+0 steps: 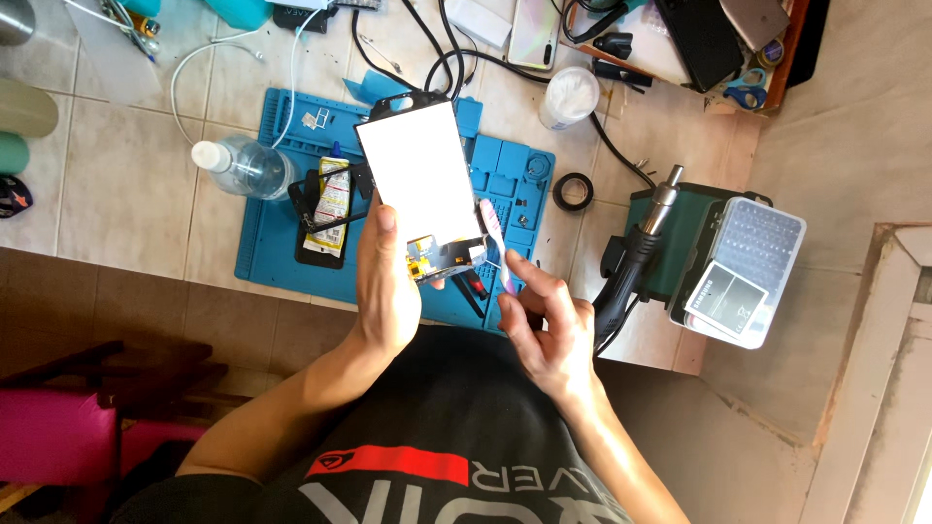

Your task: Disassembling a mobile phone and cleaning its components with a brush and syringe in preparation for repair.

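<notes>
Above the blue repair mat (282, 194), your left hand (383, 281) clasps the phone screen assembly (417, 180) — thin, light, fragile; hold its edges — while your right hand (544, 325) pinches a toothbrush (493, 238).

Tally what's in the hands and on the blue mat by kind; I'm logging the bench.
Phone screen panel, in left hand: 1
Toothbrush, in right hand: 1
Clear plastic bottle: 1
Glue tube: 1
Blue mat: 1
Total: 5

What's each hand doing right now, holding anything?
Left hand: closed on the phone screen panel, held up over the blue mat.
Right hand: closed on a small brush touching the panel's lower edge.
</notes>
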